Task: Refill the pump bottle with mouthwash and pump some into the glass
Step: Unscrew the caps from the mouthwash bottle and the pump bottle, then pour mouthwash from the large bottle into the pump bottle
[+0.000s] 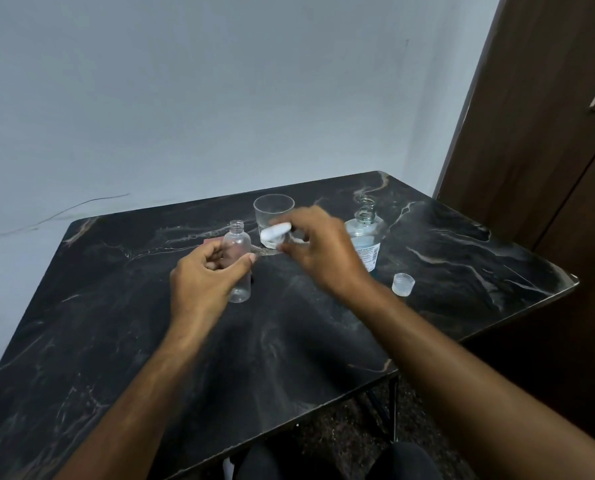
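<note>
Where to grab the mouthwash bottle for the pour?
Grip the mouthwash bottle round its labelled body, below the shoulder, likely coming from its right side: it stands upright and uncapped, the neck is narrow, and the glass and right hand crowd its left.

The clear, empty pump bottle (238, 258) stands upright and uncapped, its white pump head (276, 232) off and blurred before the empty glass (274, 216), with the open mouthwash bottle (365, 237) and its cap (403, 284) to the right.
</note>
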Action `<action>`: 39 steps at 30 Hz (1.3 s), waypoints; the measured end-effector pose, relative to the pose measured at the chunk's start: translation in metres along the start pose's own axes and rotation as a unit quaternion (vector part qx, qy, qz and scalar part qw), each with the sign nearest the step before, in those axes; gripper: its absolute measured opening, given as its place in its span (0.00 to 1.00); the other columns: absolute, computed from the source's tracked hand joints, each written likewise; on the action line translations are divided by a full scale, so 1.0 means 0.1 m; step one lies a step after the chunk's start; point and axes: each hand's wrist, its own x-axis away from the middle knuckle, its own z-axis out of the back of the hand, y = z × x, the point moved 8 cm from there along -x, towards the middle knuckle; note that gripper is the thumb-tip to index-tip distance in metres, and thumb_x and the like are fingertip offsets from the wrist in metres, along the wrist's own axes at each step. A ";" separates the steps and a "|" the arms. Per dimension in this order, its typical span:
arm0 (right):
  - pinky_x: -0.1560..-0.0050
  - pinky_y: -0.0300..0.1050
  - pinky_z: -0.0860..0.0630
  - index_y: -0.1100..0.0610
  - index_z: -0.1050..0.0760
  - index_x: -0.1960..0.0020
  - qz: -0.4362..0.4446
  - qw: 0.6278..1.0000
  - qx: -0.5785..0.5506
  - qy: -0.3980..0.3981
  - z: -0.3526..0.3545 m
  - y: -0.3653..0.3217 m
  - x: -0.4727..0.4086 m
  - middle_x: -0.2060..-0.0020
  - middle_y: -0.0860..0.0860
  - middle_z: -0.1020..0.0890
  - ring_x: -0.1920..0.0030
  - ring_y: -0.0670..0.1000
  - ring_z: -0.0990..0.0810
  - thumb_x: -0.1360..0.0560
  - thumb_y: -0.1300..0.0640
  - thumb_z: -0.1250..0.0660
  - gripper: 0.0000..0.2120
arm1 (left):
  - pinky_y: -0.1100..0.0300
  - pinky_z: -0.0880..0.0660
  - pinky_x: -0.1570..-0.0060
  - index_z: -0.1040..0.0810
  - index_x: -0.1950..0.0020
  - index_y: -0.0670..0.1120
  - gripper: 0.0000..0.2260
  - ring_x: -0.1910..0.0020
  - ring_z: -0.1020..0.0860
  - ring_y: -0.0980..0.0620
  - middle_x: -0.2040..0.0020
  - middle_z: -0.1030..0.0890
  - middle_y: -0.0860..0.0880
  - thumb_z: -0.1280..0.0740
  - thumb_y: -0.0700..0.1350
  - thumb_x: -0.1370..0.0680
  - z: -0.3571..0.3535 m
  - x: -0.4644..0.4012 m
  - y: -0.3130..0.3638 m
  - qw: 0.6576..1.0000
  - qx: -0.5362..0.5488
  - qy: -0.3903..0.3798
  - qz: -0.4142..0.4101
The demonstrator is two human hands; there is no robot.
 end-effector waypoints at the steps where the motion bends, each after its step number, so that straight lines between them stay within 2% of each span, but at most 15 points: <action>1: 0.52 0.46 0.24 0.58 0.17 0.46 0.007 0.999 0.032 -0.030 -0.12 0.06 0.07 0.53 0.48 0.18 0.51 0.49 0.23 0.29 0.66 0.24 0.12 | 0.58 0.18 0.51 0.16 0.47 0.57 0.14 0.54 0.14 0.57 0.54 0.12 0.56 0.19 0.51 0.30 0.03 -0.01 0.00 1.000 0.000 0.004 -0.001; 3: 0.49 0.53 0.24 0.57 0.18 0.45 0.020 0.993 0.081 -0.079 -0.30 0.15 0.18 0.51 0.53 0.17 0.48 0.54 0.23 0.28 0.65 0.26 0.13 | 0.57 0.17 0.51 0.16 0.47 0.57 0.14 0.53 0.14 0.56 0.53 0.13 0.56 0.19 0.53 0.30 0.08 -0.02 0.01 1.000 0.000 0.011 -0.001; 6: 0.49 0.57 0.25 0.59 0.19 0.47 0.053 0.981 0.134 -0.126 -0.45 0.17 0.29 0.53 0.53 0.17 0.47 0.55 0.24 0.27 0.65 0.28 0.09 | 0.55 0.16 0.51 0.16 0.50 0.58 0.12 0.54 0.14 0.56 0.54 0.12 0.56 0.19 0.53 0.30 0.08 -0.01 0.03 1.000 0.000 0.009 -0.003; 11: 0.47 0.55 0.26 0.58 0.19 0.44 0.059 0.968 0.180 -0.163 -0.56 0.19 0.37 0.52 0.51 0.16 0.47 0.54 0.24 0.26 0.66 0.31 0.12 | 0.56 0.16 0.51 0.14 0.44 0.52 0.15 0.54 0.14 0.55 0.54 0.12 0.55 0.19 0.50 0.30 -0.06 0.03 0.10 1.000 -0.006 -0.010 -0.016; 14: 0.48 0.55 0.25 0.55 0.19 0.45 0.043 0.969 0.173 -0.173 -0.59 0.20 0.41 0.54 0.51 0.18 0.48 0.53 0.24 0.27 0.65 0.31 0.12 | 0.62 0.19 0.54 0.15 0.49 0.56 0.12 0.55 0.14 0.53 0.56 0.12 0.55 0.19 0.50 0.30 -0.15 0.06 0.14 0.999 -0.010 -0.024 -0.027; 17: 0.46 0.55 0.26 0.54 0.20 0.41 0.020 0.966 0.166 -0.198 -0.63 0.24 0.45 0.52 0.54 0.19 0.47 0.54 0.24 0.26 0.61 0.31 0.13 | 0.60 0.17 0.53 0.17 0.53 0.61 0.11 0.55 0.14 0.54 0.57 0.13 0.55 0.19 0.49 0.29 -0.19 0.09 0.21 0.999 -0.014 -0.036 -0.038; 19: 0.46 0.53 0.26 0.54 0.21 0.40 0.020 0.966 0.163 -0.200 -0.62 0.23 0.47 0.51 0.54 0.19 0.46 0.54 0.24 0.26 0.63 0.32 0.15 | 0.59 0.17 0.51 0.18 0.53 0.61 0.11 0.54 0.14 0.55 0.56 0.13 0.55 0.19 0.49 0.29 -0.19 0.10 0.25 0.998 -0.012 -0.040 -0.045; 22: 0.47 0.53 0.27 0.55 0.20 0.41 0.038 0.974 0.155 -0.163 -0.48 0.19 0.46 0.50 0.50 0.16 0.47 0.53 0.24 0.27 0.65 0.32 0.16 | 0.60 0.17 0.51 0.15 0.46 0.55 0.13 0.53 0.14 0.54 0.54 0.12 0.54 0.19 0.48 0.29 -0.18 0.11 0.26 0.998 -0.009 -0.042 -0.048; 24: 0.48 0.54 0.26 0.58 0.18 0.44 0.043 0.983 0.143 -0.105 -0.29 0.18 0.45 0.52 0.52 0.15 0.49 0.55 0.23 0.28 0.69 0.33 0.15 | 0.66 0.19 0.53 0.15 0.45 0.54 0.14 0.54 0.14 0.56 0.54 0.12 0.54 0.19 0.47 0.29 -0.18 0.11 0.27 0.998 -0.012 -0.040 -0.053; 26: 0.51 0.53 0.24 0.62 0.17 0.49 0.044 0.993 0.113 0.004 0.01 0.15 0.45 0.54 0.54 0.16 0.52 0.57 0.22 0.29 0.74 0.33 0.13 | 0.71 0.21 0.57 0.16 0.48 0.59 0.14 0.56 0.14 0.60 0.55 0.13 0.56 0.19 0.46 0.29 -0.18 0.12 0.30 0.997 -0.007 -0.041 -0.057; 29: 0.48 0.45 0.24 0.62 0.17 0.52 0.031 0.979 0.098 0.174 0.48 0.17 0.53 0.55 0.53 0.17 0.52 0.55 0.21 0.29 0.75 0.31 0.11 | 0.71 0.21 0.56 0.18 0.52 0.64 0.14 0.57 0.15 0.63 0.57 0.13 0.60 0.19 0.47 0.29 -0.25 0.14 0.35 0.996 -0.002 -0.051 -0.067; 31: 0.48 0.43 0.24 0.60 0.19 0.49 -0.027 0.964 0.106 0.243 0.69 0.29 0.58 0.52 0.51 0.19 0.50 0.51 0.22 0.28 0.71 0.31 0.11 | 0.70 0.21 0.55 0.17 0.51 0.62 0.13 0.57 0.15 0.63 0.57 0.13 0.62 0.19 0.47 0.29 -0.33 0.16 0.35 0.996 0.011 -0.060 -0.064; 33: 0.46 0.47 0.22 0.58 0.22 0.42 -0.121 0.950 0.088 0.273 0.78 0.50 0.63 0.47 0.50 0.23 0.46 0.50 0.24 0.27 0.62 0.28 0.13 | 0.68 0.20 0.54 0.15 0.46 0.57 0.14 0.55 0.14 0.59 0.56 0.13 0.58 0.19 0.48 0.30 -0.44 0.17 0.33 0.996 0.016 -0.069 -0.060; 36: 0.36 0.45 0.26 0.56 0.33 0.29 -0.252 0.940 0.054 0.226 0.67 0.78 0.67 0.35 0.52 0.30 0.35 0.50 0.30 0.30 0.41 0.24 0.38 | 0.64 0.19 0.52 0.15 0.47 0.58 0.13 0.54 0.14 0.56 0.56 0.13 0.57 0.19 0.50 0.30 -0.62 0.23 0.30 0.994 0.018 -0.087 -0.060; 39: 0.33 0.52 0.29 0.58 0.40 0.24 -0.301 0.932 0.096 0.176 0.50 0.85 0.67 0.32 0.55 0.32 0.31 0.54 0.33 0.38 0.30 0.25 0.53 | 0.57 0.17 0.50 0.16 0.49 0.60 0.14 0.55 0.14 0.55 0.57 0.12 0.57 0.18 0.49 0.30 -0.78 0.29 0.27 0.993 0.019 -0.107 -0.052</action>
